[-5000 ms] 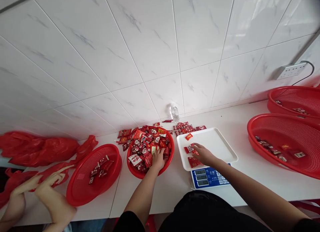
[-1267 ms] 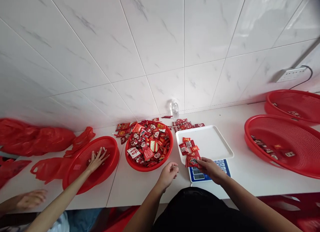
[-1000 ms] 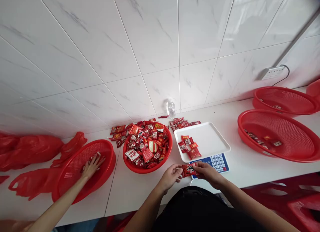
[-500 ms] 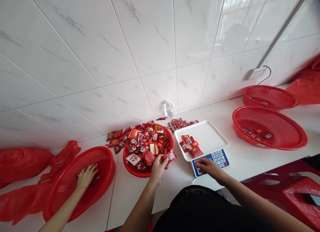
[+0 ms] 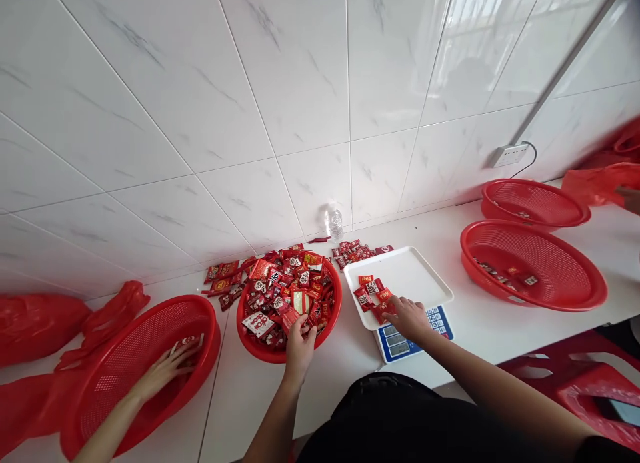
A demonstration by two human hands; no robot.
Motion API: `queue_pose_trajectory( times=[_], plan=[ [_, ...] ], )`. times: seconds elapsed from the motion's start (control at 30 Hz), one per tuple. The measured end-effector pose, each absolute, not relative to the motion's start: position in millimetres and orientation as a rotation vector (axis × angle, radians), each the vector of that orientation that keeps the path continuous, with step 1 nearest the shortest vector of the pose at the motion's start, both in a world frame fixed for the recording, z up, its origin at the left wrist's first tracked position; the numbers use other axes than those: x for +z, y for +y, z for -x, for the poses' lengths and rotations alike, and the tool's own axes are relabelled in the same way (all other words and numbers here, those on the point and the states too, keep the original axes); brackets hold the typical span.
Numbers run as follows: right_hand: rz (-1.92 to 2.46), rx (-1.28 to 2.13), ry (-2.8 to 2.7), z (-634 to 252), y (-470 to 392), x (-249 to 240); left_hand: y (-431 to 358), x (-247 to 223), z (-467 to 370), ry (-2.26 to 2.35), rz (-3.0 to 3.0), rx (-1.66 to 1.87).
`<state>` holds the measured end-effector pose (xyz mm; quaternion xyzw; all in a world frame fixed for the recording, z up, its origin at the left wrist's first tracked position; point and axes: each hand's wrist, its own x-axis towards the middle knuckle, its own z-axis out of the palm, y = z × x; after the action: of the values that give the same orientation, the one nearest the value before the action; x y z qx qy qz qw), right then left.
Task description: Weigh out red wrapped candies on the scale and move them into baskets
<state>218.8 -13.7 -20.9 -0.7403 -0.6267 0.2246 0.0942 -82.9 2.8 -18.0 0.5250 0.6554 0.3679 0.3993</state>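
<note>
My left hand (image 5: 300,346) is at the front rim of a red basket (image 5: 243,340) heaped with small wrapped snack packets (image 5: 280,283). Its thumb and forefinger are apart, with the fingertips over the packets. On the right, my right hand (image 5: 411,318) reaches over the near left corner of a white tray (image 5: 420,273). Its bent fingers are on a red snack packet (image 5: 383,312), partly hidden beneath them. Several more small packets (image 5: 367,291) lie beside it on the tray. Below the tray, a blue scale panel (image 5: 400,342) is partly covered by my wrist.
Another person's hand (image 5: 167,370) is inside a red basket (image 5: 207,323) at the left. Loose packets (image 5: 355,252) and a clear bottle (image 5: 333,223) stand near the wall. Two red baskets (image 5: 600,283) with a few packets are at the right. A power strip (image 5: 510,154) is on the wall.
My left hand has moved left from beside the basket to over its front edge, and the packet it held is no longer in it. My right hand has moved up onto the tray's packets.
</note>
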Motion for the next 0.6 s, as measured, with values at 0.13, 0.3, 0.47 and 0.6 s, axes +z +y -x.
queue_pose_trajectory(
  times=[0.13, 0.3, 0.47, 0.6],
  plan=[
    [2.201, 0.689, -1.837, -220.9, -10.9, -26.0, 2.8, -16.3, 66.5, 1.623, -1.430, 0.958],
    [2.139, 0.851, -1.692, -224.6, -10.7, -31.9, -5.1, -17.5, 44.4, 1.566, -1.620, 0.836],
    [1.966, 1.019, -1.574, -227.9, -17.8, -39.2, -16.7, -18.3, 28.2, 1.459, -1.911, 0.703],
    [1.864, 1.036, -1.617, -234.7, -23.8, -42.4, 2.9, -15.8, 33.5, 1.536, -2.042, 0.666]
  ],
)
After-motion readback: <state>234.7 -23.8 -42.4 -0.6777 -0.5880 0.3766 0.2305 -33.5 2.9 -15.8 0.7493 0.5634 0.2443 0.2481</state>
